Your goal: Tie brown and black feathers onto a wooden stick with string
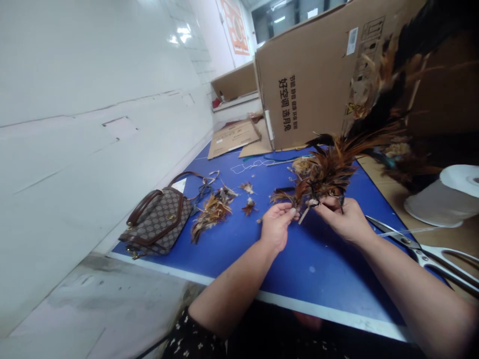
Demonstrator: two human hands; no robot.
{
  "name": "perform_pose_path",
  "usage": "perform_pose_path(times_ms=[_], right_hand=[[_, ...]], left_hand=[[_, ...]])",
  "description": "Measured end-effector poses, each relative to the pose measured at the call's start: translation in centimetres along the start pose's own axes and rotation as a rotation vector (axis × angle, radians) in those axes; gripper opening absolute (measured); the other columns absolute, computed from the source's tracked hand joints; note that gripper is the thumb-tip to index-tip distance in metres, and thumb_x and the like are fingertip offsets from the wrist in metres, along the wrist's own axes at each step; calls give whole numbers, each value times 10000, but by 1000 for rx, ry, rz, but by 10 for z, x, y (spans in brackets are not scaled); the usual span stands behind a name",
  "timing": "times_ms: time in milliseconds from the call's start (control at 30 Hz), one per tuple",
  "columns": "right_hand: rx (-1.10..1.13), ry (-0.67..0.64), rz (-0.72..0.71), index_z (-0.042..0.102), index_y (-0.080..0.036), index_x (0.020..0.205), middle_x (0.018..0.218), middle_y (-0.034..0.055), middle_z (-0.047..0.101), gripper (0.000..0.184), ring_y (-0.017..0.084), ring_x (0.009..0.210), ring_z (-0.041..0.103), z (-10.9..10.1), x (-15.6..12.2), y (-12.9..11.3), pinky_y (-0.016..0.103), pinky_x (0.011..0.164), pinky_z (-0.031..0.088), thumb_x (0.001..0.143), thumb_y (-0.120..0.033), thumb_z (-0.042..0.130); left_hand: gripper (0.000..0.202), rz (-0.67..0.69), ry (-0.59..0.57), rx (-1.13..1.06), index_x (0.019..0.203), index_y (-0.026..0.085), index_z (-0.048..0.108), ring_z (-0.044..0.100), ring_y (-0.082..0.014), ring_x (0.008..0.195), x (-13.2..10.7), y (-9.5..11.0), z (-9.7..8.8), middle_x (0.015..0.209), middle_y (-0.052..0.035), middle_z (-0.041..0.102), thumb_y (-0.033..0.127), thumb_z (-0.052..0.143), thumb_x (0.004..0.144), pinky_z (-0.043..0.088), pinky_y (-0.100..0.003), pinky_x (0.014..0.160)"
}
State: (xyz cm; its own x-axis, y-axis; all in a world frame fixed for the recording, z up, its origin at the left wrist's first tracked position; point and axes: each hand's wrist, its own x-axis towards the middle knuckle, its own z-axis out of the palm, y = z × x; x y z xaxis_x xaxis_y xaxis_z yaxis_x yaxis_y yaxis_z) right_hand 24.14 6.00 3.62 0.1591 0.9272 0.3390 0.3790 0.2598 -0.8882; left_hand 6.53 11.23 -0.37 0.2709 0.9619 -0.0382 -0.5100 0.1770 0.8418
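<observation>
Blue table (232,257) is running far left — left hand (276,225) is pinching a small tuft (287,196), right hand (347,220) is gripping the feather bunch (331,172) — holding low should be sparing both.

Right of the feather bundle (333,167), the view's edge cut off 1 spool (443,199); above it, dark plumes (422,40) were blurred.

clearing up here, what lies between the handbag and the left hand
In the head view, a brown feather pile, then two small feather tufts nearer the left hand.
</observation>
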Motion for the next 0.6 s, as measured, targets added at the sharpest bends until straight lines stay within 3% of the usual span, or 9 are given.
perform_pose_path(times_ms=[133, 400, 600], right_hand=[[8, -32, -8, 804, -207, 871, 834, 40, 789, 323, 236, 792, 713, 1, 0, 5, 326, 743, 542, 914, -498, 672], [-77, -55, -22, 787, -205, 806, 746, 18, 745, 363, 185, 676, 654, 2, -3, -2, 292, 656, 505, 955, -496, 629], [52, -121, 0, 755, -214, 748, 762, 33, 767, 416, 196, 715, 689, 4, -4, -7, 300, 730, 545, 970, -535, 608]], left_hand=[[424, -37, -15, -24, 930, 129, 716, 688, -130, 691, -1, 1, 3, 775, -33, 739, 239, 951, 594, 514, -285, 739], [346, -33, -100, 54, 793, 135, 706, 642, -112, 644, -8, -5, 6, 686, -3, 706, 285, 959, 610, 504, -292, 736], [395, -173, -237, 40, 825, 125, 666, 697, -175, 642, -13, -2, 6, 742, -62, 736, 393, 922, 689, 534, -337, 686]])
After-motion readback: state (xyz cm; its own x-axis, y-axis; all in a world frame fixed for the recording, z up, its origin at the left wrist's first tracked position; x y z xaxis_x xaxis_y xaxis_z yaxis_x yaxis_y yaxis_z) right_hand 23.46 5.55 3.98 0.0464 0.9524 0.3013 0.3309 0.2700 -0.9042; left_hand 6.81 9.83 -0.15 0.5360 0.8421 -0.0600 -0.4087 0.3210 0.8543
